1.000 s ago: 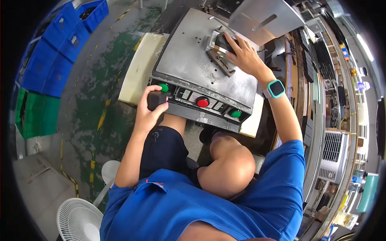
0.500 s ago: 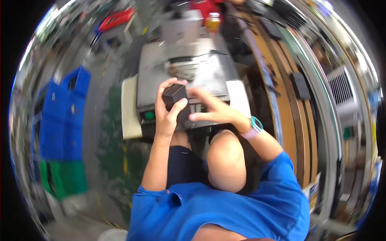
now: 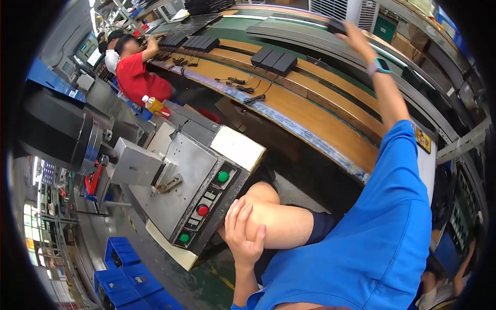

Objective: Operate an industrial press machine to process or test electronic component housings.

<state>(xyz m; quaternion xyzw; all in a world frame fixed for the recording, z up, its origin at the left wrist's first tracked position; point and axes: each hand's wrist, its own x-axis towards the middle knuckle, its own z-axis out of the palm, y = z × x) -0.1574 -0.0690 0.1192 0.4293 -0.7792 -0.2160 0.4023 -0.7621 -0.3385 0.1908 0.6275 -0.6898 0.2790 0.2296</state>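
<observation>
At the far right, my right hand [image 3: 356,40] reaches out over the conveyor line and grips a black box-shaped power adapter [image 3: 336,26] by its near end. Blur hides the finer detail of that grip. My left hand [image 3: 243,231] lies on my bare knee [image 3: 281,223] with its fingers extended and holds nothing. Just left of it is a bench press machine with a metal work plate [image 3: 188,163], green buttons [image 3: 223,176] and a red button [image 3: 202,210]. Its square metal head [image 3: 135,164] stands over a small fixture [image 3: 168,183].
Black adapters [image 3: 274,61] with coiled cords sit in groups on the wooden bench [image 3: 310,111]. A person in red [image 3: 142,77] works at its far end. A drink bottle [image 3: 153,105] stands behind the machine; blue bins [image 3: 129,281] are at lower left.
The view has swung to the right. My right hand has gone from near the machine to the conveyor with a black adapter; my left hand has let go of it and dropped to my knee.
</observation>
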